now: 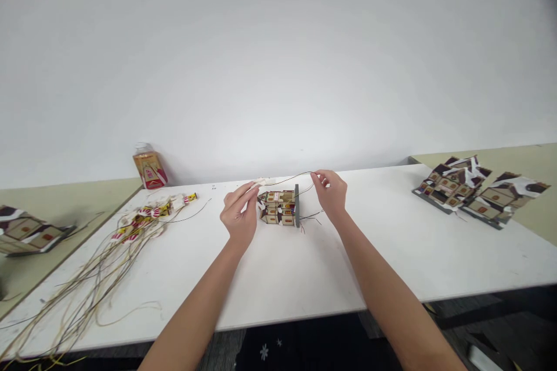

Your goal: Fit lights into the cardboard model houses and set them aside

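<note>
Surface [374,278] in front of me is broad and white, with some small dark marks, and its far edge is close to a plain pale wall [278,69]. At each end there is another top of yellowish-green colour, and below the near edge I see dark grey floor [226,348] and dark cloth [304,345] with white flower shapes. The model house [274,214] is at the middle of the surface, between my two hands and a little beyond them. It lies on its side: the roof end points to my left, the grey base [297,206] stands upright at the right, and so its long axis goes from left to right. Several dark leads [310,217] come out past the base. My left hand [240,211] has a narrow grip, the fingertips closed on a small white piece [263,181]. My right hand [331,191] pinches a thin wire [290,177] between thumb and finger, and this wire goes in a low arch from the white piece, also left to right, above the house. To my left lies a heap of wrapped pieces [150,214], with long wires [98,272] trailing toward me, and a bottle [150,168] stands behind it. Two more houses [452,185] are at the right, and one other house [28,232] is at the far left.
</note>
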The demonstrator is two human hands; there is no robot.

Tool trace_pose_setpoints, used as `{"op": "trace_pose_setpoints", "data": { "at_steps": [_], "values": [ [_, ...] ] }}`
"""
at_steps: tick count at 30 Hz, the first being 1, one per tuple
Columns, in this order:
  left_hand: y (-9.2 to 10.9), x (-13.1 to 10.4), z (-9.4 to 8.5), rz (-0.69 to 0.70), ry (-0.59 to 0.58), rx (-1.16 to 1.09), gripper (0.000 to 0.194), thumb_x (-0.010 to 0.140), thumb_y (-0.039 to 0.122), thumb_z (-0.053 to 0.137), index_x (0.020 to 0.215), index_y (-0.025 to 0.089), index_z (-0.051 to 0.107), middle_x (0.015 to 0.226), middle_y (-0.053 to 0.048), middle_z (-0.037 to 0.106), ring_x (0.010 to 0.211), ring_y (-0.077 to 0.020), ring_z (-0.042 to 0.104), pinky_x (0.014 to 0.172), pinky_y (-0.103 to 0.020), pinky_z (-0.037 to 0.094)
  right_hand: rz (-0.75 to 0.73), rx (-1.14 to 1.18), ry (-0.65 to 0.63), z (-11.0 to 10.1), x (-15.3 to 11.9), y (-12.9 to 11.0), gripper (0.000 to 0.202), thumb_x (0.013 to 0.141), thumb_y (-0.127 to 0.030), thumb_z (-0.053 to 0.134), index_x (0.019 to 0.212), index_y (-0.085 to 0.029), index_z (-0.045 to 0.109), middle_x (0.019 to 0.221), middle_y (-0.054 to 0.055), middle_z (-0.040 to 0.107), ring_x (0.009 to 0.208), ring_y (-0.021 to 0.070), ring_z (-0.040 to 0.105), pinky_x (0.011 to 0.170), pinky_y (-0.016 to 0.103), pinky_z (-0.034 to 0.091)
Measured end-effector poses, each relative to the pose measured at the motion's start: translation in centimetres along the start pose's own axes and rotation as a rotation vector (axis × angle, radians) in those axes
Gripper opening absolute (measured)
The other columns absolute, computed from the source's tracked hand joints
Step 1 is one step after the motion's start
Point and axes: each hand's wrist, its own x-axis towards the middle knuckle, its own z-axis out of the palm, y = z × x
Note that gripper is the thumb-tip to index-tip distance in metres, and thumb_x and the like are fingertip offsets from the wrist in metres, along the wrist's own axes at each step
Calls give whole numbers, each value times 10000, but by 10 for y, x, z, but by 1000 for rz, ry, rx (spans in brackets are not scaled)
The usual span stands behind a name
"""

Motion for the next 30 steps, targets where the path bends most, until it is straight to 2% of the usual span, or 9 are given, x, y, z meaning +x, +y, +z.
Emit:
{"op": "trace_pose_setpoints", "data": {
  "at_steps": [5, 14, 20, 25, 27, 30],
  "values": [
    [-1, -1, 0, -1, -4, 43, 101, 814, 184, 665, 873, 243, 723, 958, -30, 721, 867, -169, 681, 805, -349, 534, 71, 129, -18, 0, -2, -7, 262, 859, -435, 540, 833, -201, 656, 771, 28, 667, 627, 126, 566, 521, 231, 454],
    [-3, -2, 0, 32, -24, 58, 107, 817, 186, 659, 877, 249, 721, 953, -27, 722, 850, -171, 682, 773, -341, 518, -8, 208, -88, 1, -1, -10, 217, 847, -398, 576, 816, -209, 676, 806, 31, 700, 649, 135, 601, 629, 276, 517],
    [-2, -3, 1, 26, -35, 40, 123, 812, 170, 662, 884, 252, 719, 952, -26, 722, 844, -167, 680, 769, -337, 507, -67, 347, -297, 3, -4, -15, 200, 847, -382, 584, 802, -224, 697, 832, 34, 682, 725, 144, 609, 658, 285, 524],
    [-1, -4, 3, 42, -48, 14, 147, 812, 153, 659, 897, 257, 719, 960, -21, 721, 853, -166, 678, 774, -333, 495, -140, 224, -488, 10, -11, -8, 162, 848, -336, 591, 820, -256, 729, 921, 29, 643, 670, 115, 573, 609, 267, 490],
    [-2, -3, 2, 38, -40, 13, 150, 809, 153, 662, 899, 257, 721, 962, -20, 721, 861, -164, 677, 788, -331, 496, -115, 202, -544, 11, -10, -4, 146, 835, -313, 597, 814, -260, 731, 925, 27, 637, 644, 108, 559, 607, 269, 486],
    [-4, -1, 1, -11, -32, 54, 107, 817, 185, 659, 878, 244, 725, 956, -27, 720, 876, -162, 675, 825, -333, 502, -5, 285, -581, 6, -4, 2, 127, 765, -288, 660, 874, -251, 715, 954, 25, 649, 663, 110, 571, 653, 277, 497]
  ]
}}
